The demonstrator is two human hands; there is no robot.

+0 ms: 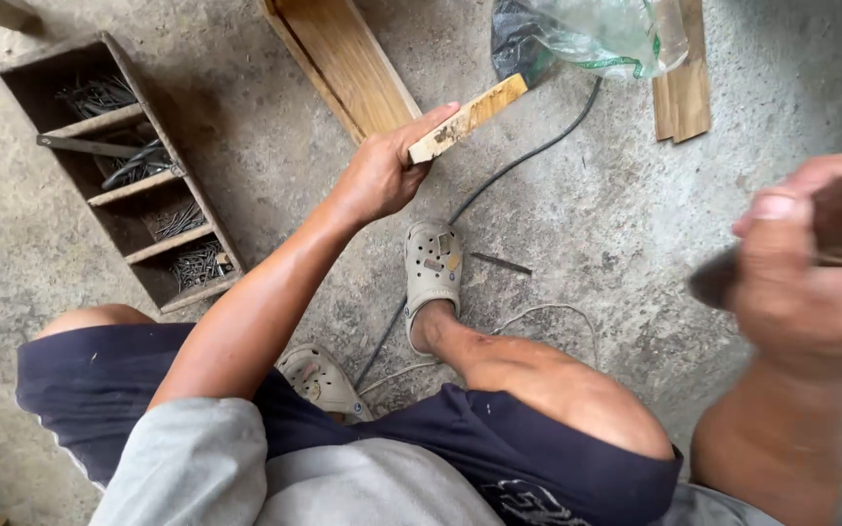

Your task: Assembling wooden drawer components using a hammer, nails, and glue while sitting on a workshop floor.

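The right hand (811, 282), blurred at the frame edge, is clenched on a dark wooden handle (835, 234) whose head is cut off. The left hand (382, 175) grasps a short wood strip (468, 118) above bare concrete floor (587, 214), near a nail tray (209, 234).

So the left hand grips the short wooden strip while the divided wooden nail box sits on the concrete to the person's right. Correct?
Not quite. In the head view the nail box sits to the person's left, not right. The left hand does grip the short wooden strip, and the box rests on the concrete floor.
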